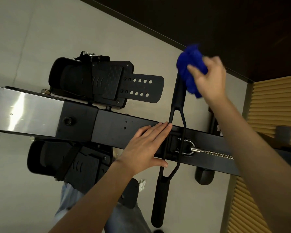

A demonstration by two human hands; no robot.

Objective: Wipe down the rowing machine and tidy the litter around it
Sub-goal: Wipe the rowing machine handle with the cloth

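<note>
- My left hand (pixel 144 147) lies palm down on the beam (pixel 117 128), flat and relaxed.
- Its fingers (pixel 158 130) are straight and held close together, pointing up and to the right in my view; the thumb is spread wide to the side.
- My left forearm (pixel 91 204) runs in bare from the bottom edge, wrist nearly straight.
- My right hand (pixel 208 79) is raised well apart from the left, back of the hand towards me.
- Its fingers (pixel 195 71) are curled round a bunched cloth (pixel 186 64) and grip it.
- My right forearm (pixel 252 140) comes in bare from the lower right, angled up and to the left, with the wrist bent a little.
</note>
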